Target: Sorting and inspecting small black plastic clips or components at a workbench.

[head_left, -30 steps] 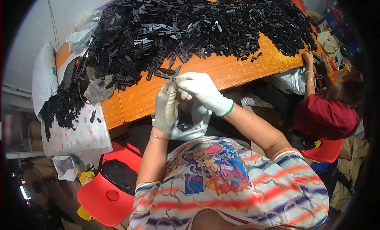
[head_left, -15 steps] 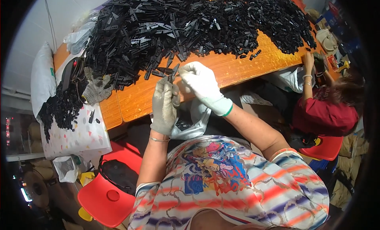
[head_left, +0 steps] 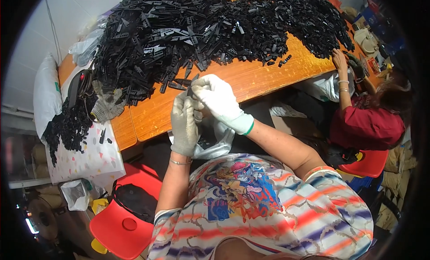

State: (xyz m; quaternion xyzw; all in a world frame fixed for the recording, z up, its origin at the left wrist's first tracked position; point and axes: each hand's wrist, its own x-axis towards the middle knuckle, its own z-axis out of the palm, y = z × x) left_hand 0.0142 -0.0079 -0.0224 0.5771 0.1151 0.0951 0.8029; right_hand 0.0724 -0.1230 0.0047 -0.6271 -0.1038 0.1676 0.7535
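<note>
My left hand, in a greyish work glove, is raised just off the table's near edge with its fingers closed on a small black plastic part. My right hand, in a white glove with a green cuff edge, meets it from the right; thumb and fingers pinch at the upper end of the same part. Fingers cover most of the part, so its full shape is hidden. Just beyond both hands spreads a large heap of black plastic parts, many long and pointed, with a few loose near my fingertips.
The heap covers much of the orange wooden table. At left lie a knitted glove and a smaller pile of black pieces. A red chair stands at lower left. On the right a co-worker's hand reaches the heap's edge.
My right hand has moved left and closed in on the part at my left fingertips. The co-worker's hand has shifted toward the heap. The whole view has tilted slightly.
</note>
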